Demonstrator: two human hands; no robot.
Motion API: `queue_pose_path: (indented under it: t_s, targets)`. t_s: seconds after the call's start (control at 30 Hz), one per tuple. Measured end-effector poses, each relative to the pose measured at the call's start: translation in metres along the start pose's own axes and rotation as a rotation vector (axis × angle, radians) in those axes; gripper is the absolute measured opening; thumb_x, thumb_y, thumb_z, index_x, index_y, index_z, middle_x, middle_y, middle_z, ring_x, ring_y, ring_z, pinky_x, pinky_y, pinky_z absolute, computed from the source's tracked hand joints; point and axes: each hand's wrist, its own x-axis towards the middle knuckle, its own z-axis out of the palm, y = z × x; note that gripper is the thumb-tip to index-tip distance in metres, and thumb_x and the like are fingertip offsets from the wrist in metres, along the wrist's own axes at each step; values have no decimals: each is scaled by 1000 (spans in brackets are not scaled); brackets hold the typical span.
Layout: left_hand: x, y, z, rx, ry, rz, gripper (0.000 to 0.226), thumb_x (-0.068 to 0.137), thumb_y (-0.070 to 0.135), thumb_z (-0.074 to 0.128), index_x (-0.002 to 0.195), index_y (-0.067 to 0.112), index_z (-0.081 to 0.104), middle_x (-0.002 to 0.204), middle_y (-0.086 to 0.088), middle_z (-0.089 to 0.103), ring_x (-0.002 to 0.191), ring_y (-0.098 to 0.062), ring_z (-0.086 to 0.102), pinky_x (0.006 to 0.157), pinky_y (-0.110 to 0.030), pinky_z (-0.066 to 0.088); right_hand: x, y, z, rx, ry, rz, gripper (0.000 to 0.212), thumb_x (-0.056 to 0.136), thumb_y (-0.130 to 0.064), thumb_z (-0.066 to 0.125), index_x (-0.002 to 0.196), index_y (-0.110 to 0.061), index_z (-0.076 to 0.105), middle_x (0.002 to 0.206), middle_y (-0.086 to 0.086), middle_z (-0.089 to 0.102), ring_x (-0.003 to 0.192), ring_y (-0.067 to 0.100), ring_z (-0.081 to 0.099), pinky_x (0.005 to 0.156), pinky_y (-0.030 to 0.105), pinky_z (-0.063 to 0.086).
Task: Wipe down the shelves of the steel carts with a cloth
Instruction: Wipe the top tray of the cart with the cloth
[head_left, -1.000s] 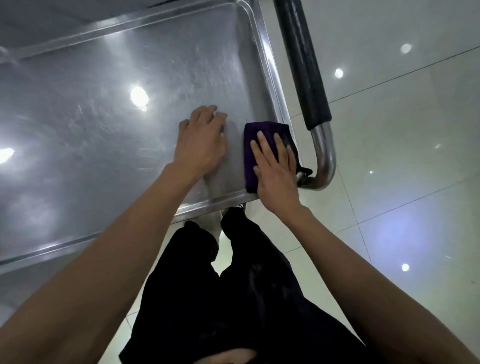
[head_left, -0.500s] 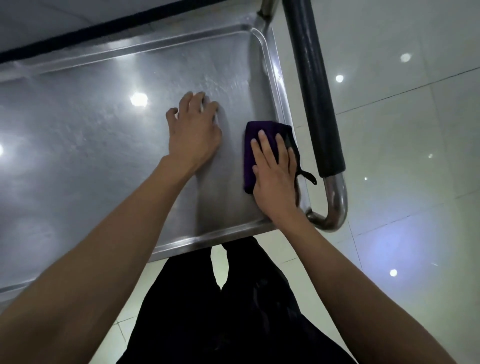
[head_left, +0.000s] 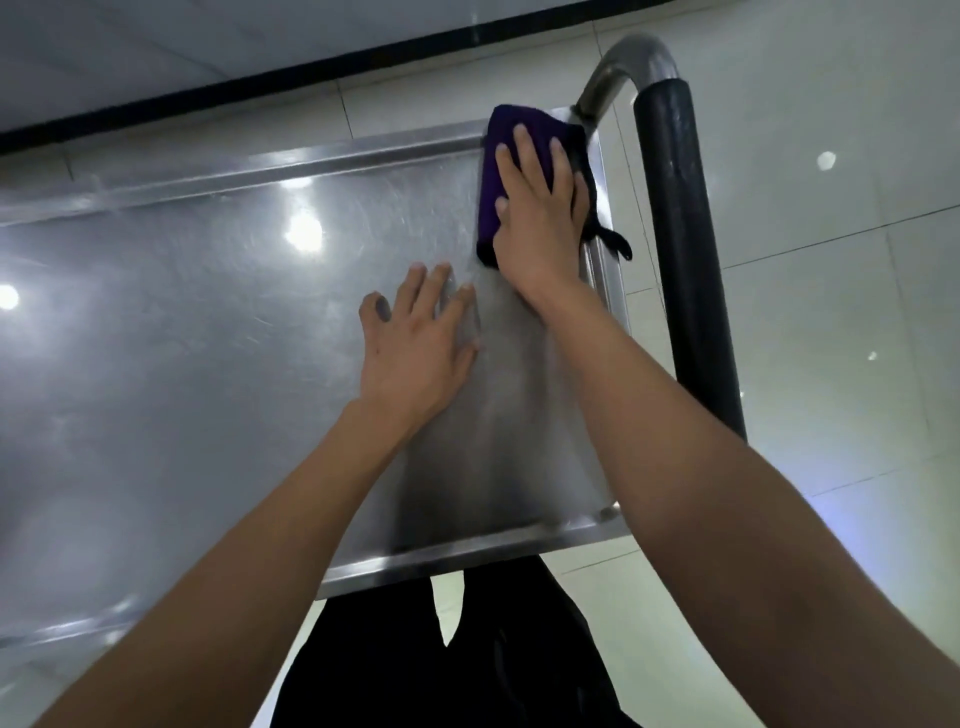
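The right hand (head_left: 540, 208) lies flat with straight, spread fingers pressing a folded purple cloth (head_left: 491, 171) onto the far right corner of the steel cart shelf (head_left: 182, 364), the cloth's dark edge and a small loop (head_left: 615, 244) spilling over the right rim. The left hand (head_left: 415, 343) rests released and palm down, fingers splayed, on the bare steel just nearer and to the left, holding nothing. Beyond the shelf's right rim runs the cart's handle (head_left: 680, 249), a steel tube in a black sleeve, over a glossy pale tiled floor (head_left: 831, 260), with the person's dark trousers (head_left: 441, 665) below the near rim.
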Motion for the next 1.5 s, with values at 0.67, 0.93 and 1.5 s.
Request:
queue_pose_path:
  t_s: [0.67, 0.93, 1.5]
  targets:
    - [-7, -3, 6, -17, -87, -1, 91, 88, 65, 57, 158, 30, 11, 168, -1, -4, 154, -23, -6, 114, -60, 14, -123, 25, 7, 69, -56, -40, 58, 104, -23, 36, 159, -24, 17, 168, -6, 3, 154, 24, -2, 124, 53, 6]
    - [-10, 1, 7, -29, -22, -25, 84, 86, 62, 62, 153, 29, 24, 166, -4, 8, 153, -26, 3, 109, -60, 21, -248, 47, 27, -17, -112, -68, 60, 102, -29, 34, 159, -22, 16, 168, -3, 4, 154, 28, -1, 123, 54, 13]
    - [-13, -10, 8, -17, 16, -53, 100, 78, 79, 54, 152, 17, 27, 164, 0, 20, 150, -27, 16, 107, -59, 25, -281, 35, 41, -89, -141, -129, 64, 99, -28, 41, 159, -21, 17, 168, 0, 7, 154, 32, 3, 121, 55, 13]
